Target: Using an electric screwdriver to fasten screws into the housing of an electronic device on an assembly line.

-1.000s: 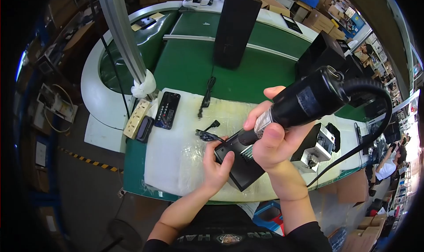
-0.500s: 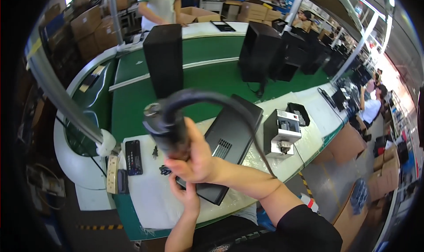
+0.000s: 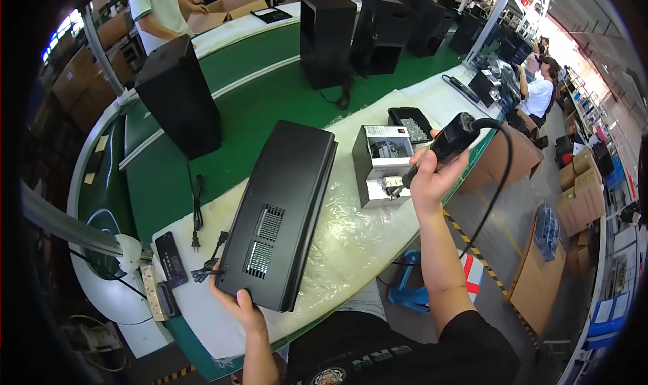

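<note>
My right hand is wrapped round a black corded electric screwdriver, whose cable loops down to the right. The tip end of the tool points at the front of a small metal screw feeder; whether it touches is hard to see. A long black box-like housing with two vent grilles lies slanted on the plastic-covered bench. My left hand grips its near left corner, thumb on top and fingers at the side. Bunched black cord lies beside that corner.
Behind the feeder stands a black tray of screws. A black phone-like slab and a power strip lie at left. Tall black speaker cabinets stand on the green conveyor. Co-workers stand or sit beyond.
The screwdriver has moved from high over the bench's middle to the right, beside the screw feeder. My left hand now shows at the housing's corner. The view has shifted.
</note>
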{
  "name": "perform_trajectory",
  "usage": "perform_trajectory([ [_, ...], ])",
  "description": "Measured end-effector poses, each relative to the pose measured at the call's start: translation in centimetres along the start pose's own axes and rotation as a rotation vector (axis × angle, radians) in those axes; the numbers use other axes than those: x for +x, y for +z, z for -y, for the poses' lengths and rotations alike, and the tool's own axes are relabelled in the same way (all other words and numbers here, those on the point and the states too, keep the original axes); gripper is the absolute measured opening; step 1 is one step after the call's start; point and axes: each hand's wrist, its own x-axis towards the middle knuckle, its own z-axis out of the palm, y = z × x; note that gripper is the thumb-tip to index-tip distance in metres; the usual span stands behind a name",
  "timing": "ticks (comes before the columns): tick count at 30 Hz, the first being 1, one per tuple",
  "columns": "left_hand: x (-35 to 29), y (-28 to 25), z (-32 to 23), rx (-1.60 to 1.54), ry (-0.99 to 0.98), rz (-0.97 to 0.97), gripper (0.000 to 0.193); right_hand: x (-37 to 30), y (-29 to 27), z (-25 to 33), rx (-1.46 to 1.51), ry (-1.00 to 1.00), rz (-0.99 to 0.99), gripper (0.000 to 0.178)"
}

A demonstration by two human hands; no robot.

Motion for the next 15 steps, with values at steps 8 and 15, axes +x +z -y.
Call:
perform_trajectory([
  [8, -0.1, 0.3, -0.9, -0.035, -0.1, -0.131, 0.067, -4.2, 0.1, -2.0, 0.017, 0.138, 0.137, 0.06],
  [15, 0.3, 1.4, -0.2, 0.033, -0.059, -0.109, 0.063, -1.1, 7.4, 14.2, 0.408, 0.263, 0.107, 0.064],
])
